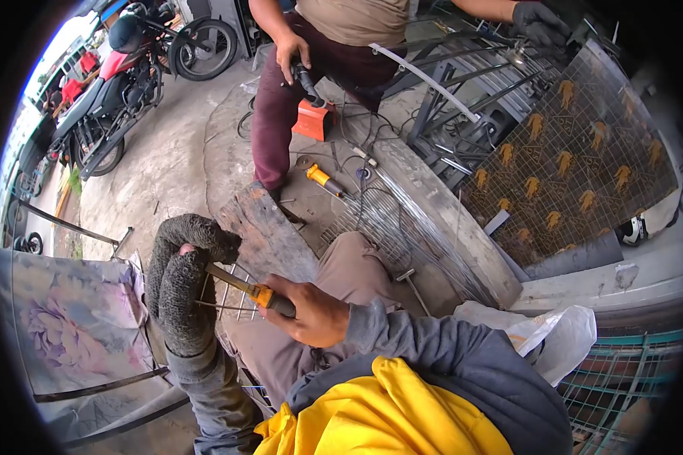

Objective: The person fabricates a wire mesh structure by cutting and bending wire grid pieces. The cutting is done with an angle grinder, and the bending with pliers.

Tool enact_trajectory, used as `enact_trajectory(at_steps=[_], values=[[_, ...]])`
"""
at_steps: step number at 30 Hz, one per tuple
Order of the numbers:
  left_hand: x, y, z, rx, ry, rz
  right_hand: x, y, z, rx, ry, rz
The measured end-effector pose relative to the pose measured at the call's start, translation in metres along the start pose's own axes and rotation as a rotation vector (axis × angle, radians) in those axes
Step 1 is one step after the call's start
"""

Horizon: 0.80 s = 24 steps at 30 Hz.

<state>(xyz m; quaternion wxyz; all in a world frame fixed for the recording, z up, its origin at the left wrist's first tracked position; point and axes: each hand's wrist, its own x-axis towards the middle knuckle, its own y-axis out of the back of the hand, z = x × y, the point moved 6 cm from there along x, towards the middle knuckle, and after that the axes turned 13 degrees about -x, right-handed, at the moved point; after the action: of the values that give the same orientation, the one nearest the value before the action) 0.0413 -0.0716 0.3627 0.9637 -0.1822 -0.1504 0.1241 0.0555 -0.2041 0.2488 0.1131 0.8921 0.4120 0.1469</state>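
My right hand (315, 309) is bare and closed around the yellow-and-dark handle of a flat-bladed hand tool (267, 296). The tool's tan, narrow blade points left, and its tip reaches the fingers of my gloved left hand (184, 284). That hand wears a thick dark grey knit glove, its fingers curled over thin metal rods. The rods belong to a small wire grid (244, 305) that rests above my lap, between both hands. Part of the grid is hidden behind the tool and my right hand.
Opposite me a person (349, 23) holds a black tool (305, 82); their other hand is gloved. A yellow power tool (325, 180), cables and thin rods (387, 220) lie on the ground. A patterned sheet (569, 167) leans right; motorcycles (114, 98) stand at back left.
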Motion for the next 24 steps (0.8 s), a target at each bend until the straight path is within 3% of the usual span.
enact_trajectory(at_steps=[3, 8, 15, 17, 18, 19, 22, 24], values=[[0.003, -0.013, 0.002, 0.028, -0.081, -0.055, -0.001, -0.001, 0.003, -0.018, 0.009, 0.049], [0.003, -0.015, 0.005, 0.077, -0.237, 0.046, -0.002, -0.003, 0.000, -0.048, 0.017, 0.130], [0.004, -0.008, 0.008, 0.138, -0.119, 0.009, -0.009, -0.001, -0.004, -0.034, 0.036, 0.173], [0.008, -0.004, 0.008, 0.229, -0.021, 0.085, -0.007, 0.002, -0.001, -0.021, -0.080, 0.096], [0.006, 0.000, 0.008, 0.221, 0.032, -0.014, -0.007, 0.005, -0.002, -0.022, -0.076, 0.100], [0.007, 0.000, 0.010, 0.383, -0.016, -0.096, -0.008, 0.008, -0.001, -0.019, -0.095, 0.122], [-0.002, -0.004, 0.003, 0.413, 0.035, -0.001, -0.008, 0.007, 0.003, -0.020, -0.091, 0.167], [-0.003, -0.008, 0.000, 0.374, -0.074, 0.071, -0.010, 0.003, 0.003, -0.028, -0.069, 0.187]])
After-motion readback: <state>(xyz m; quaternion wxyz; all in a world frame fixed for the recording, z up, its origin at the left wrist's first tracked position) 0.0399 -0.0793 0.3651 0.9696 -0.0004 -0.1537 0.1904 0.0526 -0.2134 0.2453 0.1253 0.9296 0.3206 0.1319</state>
